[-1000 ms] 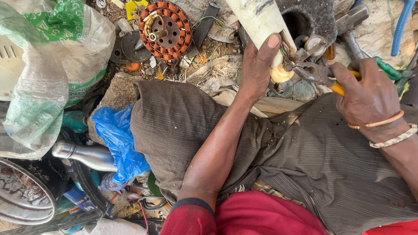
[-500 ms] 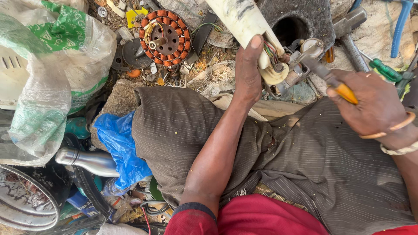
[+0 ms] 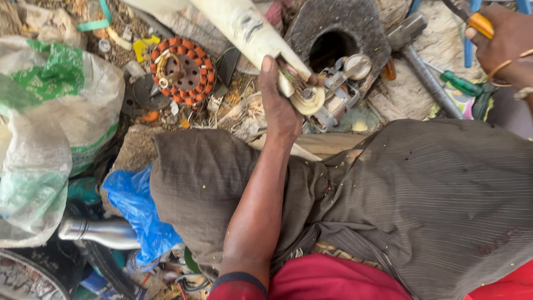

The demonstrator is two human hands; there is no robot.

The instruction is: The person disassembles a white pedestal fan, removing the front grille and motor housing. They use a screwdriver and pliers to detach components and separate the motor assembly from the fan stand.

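Note:
My left hand (image 3: 280, 105) grips the lower end of a long cream-white tube (image 3: 244, 30) that slants up to the left; coloured wires and a round cream fitting (image 3: 308, 100) show at its end. My right hand (image 3: 502, 41) is at the top right corner, closed on pliers with an orange-yellow handle (image 3: 478, 23), held well away from the tube. A small metal assembly (image 3: 344, 75) with a round disc lies just right of the tube's end. Brown striped trousers (image 3: 416, 205) cover my knees below.
A motor stator with orange copper windings (image 3: 183, 69) lies among scrap at upper left. A dark block with a round hole (image 3: 333, 39), a hammer (image 3: 416, 61), a green-handled screwdriver (image 3: 463, 84), white-green sacks (image 3: 50, 122), blue plastic (image 3: 133, 211) and a chrome pipe (image 3: 100, 233) surround me.
My right hand has drawn the pliers up and to the right, away from the tube's end where they worked earlier. My left hand keeps its hold on the tube.

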